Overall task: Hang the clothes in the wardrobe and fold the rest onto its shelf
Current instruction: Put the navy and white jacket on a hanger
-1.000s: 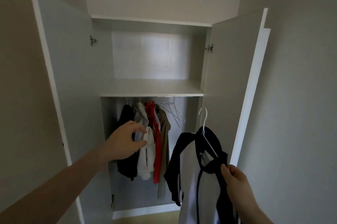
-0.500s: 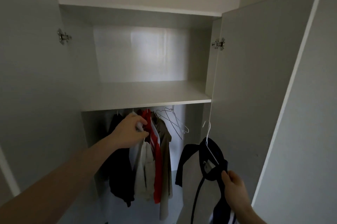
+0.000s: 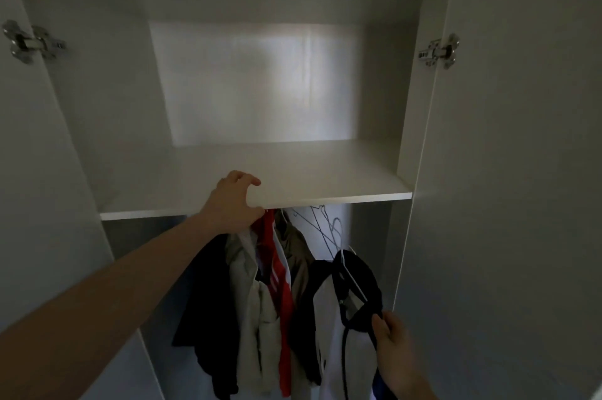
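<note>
Seen from the head camera, facing an open wardrobe [image 3: 107, 106], doors swung wide on both sides.

At 9 o'clock, a metal hinge [image 3: 31, 42] on the left door.

From 8 o'clock, a bare forearm reaching up toward centre; left hand [image 3: 233, 200] at the front edge of the shelf [image 3: 293, 171], fingers curled, thumb and forefinger arched over the shelf lip, lower fingers down among the tops of the hung clothes. Cannot tell whether anything is actually pinched there.

Below the shelf, from 7 to 6 o'clock, hung in a row: a dark garment [image 3: 208, 308], touching a pale cream garment [image 3: 257, 308], then a red garment [image 3: 280, 275], then a tan garment [image 3: 298, 256] just behind it. Bare wire hangers [image 3: 325, 227] just right of these, near centre, under the shelf.

At 5 o'clock, a navy-and-white shirt [image 3: 329, 328] on a white hanger [image 3: 350, 272], held apart from the row and just right of it, below the shelf, hook end up near the wire hangers. Right hand [image 3: 392, 344] grasping the navy collar edge, thumb pinching the fabric.

At 2 o'clock, a second metal hinge [image 3: 439, 50] on the right door [image 3: 521, 139].
</note>
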The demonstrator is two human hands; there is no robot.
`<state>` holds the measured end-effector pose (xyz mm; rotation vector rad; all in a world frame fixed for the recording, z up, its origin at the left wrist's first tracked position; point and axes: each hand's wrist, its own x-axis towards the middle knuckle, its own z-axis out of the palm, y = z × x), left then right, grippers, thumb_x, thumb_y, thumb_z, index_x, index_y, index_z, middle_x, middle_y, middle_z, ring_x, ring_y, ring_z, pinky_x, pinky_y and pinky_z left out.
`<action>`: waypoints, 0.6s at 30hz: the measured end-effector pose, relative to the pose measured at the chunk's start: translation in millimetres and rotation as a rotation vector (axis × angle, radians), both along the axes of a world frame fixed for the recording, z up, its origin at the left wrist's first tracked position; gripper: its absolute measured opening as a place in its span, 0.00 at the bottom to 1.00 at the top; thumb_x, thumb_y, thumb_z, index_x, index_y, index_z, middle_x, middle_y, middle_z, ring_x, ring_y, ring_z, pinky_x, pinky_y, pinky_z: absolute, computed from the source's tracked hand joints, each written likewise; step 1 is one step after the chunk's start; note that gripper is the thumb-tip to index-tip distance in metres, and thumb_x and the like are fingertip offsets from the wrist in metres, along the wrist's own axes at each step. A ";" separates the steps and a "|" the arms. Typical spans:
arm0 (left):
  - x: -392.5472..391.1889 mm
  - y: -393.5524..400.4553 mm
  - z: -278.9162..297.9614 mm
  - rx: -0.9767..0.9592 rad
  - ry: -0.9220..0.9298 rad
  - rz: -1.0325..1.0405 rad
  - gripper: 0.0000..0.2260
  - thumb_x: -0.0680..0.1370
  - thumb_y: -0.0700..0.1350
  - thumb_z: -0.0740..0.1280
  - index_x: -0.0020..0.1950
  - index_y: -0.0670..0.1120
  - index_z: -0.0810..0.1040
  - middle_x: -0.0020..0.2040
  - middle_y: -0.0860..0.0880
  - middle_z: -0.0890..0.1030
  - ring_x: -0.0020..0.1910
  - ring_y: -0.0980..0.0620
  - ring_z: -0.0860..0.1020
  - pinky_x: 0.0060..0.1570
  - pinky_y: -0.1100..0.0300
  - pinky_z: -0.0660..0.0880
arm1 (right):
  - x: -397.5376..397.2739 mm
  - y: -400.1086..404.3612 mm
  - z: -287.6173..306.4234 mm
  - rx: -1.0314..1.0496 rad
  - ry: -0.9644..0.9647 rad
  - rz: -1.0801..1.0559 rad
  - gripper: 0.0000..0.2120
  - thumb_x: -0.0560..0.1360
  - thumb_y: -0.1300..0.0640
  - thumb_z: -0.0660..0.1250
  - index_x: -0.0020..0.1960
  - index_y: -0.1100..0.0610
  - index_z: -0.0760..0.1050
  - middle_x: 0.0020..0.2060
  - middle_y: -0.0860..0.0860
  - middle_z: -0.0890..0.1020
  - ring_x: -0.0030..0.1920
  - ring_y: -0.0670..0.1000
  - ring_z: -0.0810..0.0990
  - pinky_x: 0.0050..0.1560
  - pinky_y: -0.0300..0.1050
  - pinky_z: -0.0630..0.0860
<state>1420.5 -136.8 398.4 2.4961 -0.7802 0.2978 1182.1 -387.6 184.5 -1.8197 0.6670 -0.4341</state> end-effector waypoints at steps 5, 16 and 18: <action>39.8 -20.8 -5.2 0.101 0.074 0.011 0.32 0.75 0.58 0.74 0.76 0.51 0.69 0.76 0.46 0.66 0.74 0.43 0.66 0.73 0.47 0.66 | 24.1 -12.6 -7.1 -0.026 -0.015 0.007 0.09 0.85 0.54 0.61 0.48 0.51 0.77 0.37 0.46 0.79 0.38 0.45 0.78 0.38 0.41 0.70; 81.9 -27.5 -35.9 0.477 0.203 0.139 0.45 0.73 0.79 0.43 0.84 0.57 0.46 0.85 0.47 0.47 0.83 0.41 0.49 0.80 0.40 0.47 | 84.3 -18.9 -10.6 -0.156 -0.021 0.028 0.13 0.85 0.55 0.61 0.41 0.53 0.73 0.27 0.48 0.74 0.27 0.42 0.73 0.29 0.36 0.65; 87.4 -25.3 -34.4 0.486 0.197 0.118 0.50 0.67 0.81 0.40 0.84 0.56 0.47 0.85 0.47 0.48 0.83 0.42 0.49 0.80 0.41 0.48 | 97.7 -16.7 -12.6 -0.166 0.001 0.032 0.15 0.85 0.56 0.61 0.40 0.58 0.72 0.27 0.49 0.72 0.26 0.43 0.70 0.30 0.40 0.65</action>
